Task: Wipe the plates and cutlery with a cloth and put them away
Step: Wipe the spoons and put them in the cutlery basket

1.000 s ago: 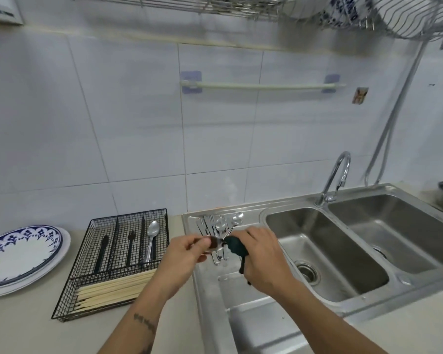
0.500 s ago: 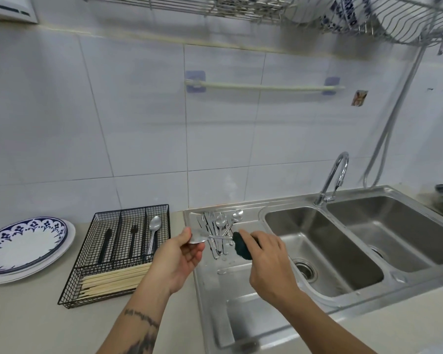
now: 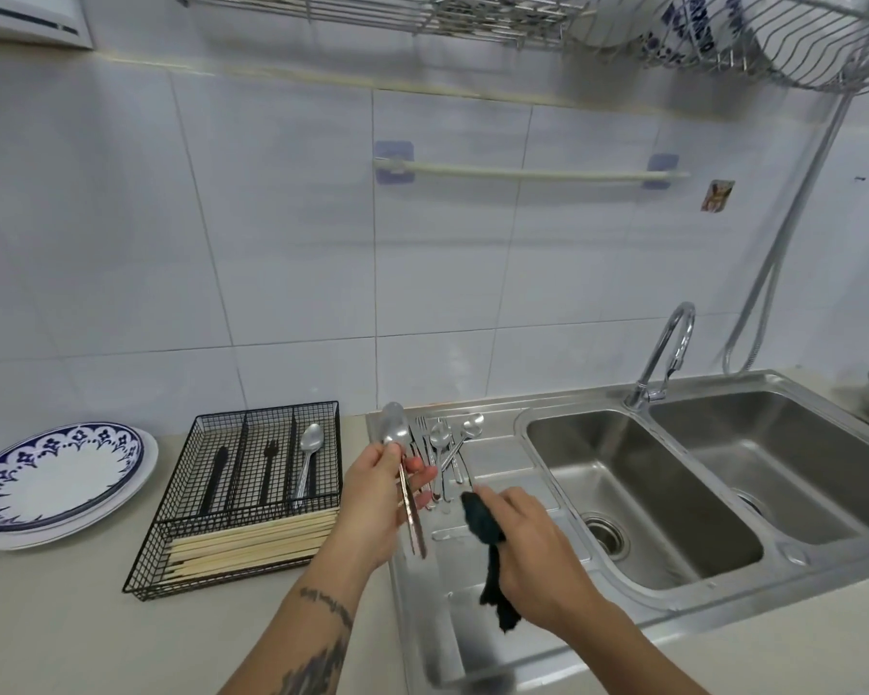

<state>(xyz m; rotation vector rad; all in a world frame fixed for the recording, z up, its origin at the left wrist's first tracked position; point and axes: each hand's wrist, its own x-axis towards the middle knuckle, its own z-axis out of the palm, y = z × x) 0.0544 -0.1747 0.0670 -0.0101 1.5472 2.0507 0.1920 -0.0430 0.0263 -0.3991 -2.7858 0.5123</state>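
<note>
while my left hand (image 3: 377,499) pinches a spoon (image 3: 402,474) just left of frame centre, bowl up and handle pointing down toward the lower edge, my right hand (image 3: 533,554) sits lower centre-right with fingers curled round a dark cloth (image 3: 487,549); cloth tail hangs down below the fist. spoon and cloth are near each other but apart, not touching. both hands hover over the steel drainboard (image 3: 502,459) of the sink. more cutlery (image 3: 442,448) lies in a loose pile on the drainboard just behind the held spoon, a few spoons and at least one fork, exact count hard to tell.

left of centre, on the counter (image 3: 71,619), a black wire tray (image 3: 242,494) holds a knife (image 3: 218,474), a fork (image 3: 268,469) and another spoon (image 3: 308,459), one per rear slot, with pale chopsticks (image 3: 252,541) laid across the front slot. far left edge, a white plate with blue pattern (image 3: 56,476) sits stacked on a plain plate.

right half of frame: two sink basins (image 3: 673,494) side by side, tap (image 3: 665,353) between them at the back. tiled wall behind with a towel bar (image 3: 528,173) in the upper middle. wire dish rack (image 3: 623,27) runs along the top edge; blue-patterned dishes in it at upper right, blurred. something metal at the far right edge, can't tell what.
</note>
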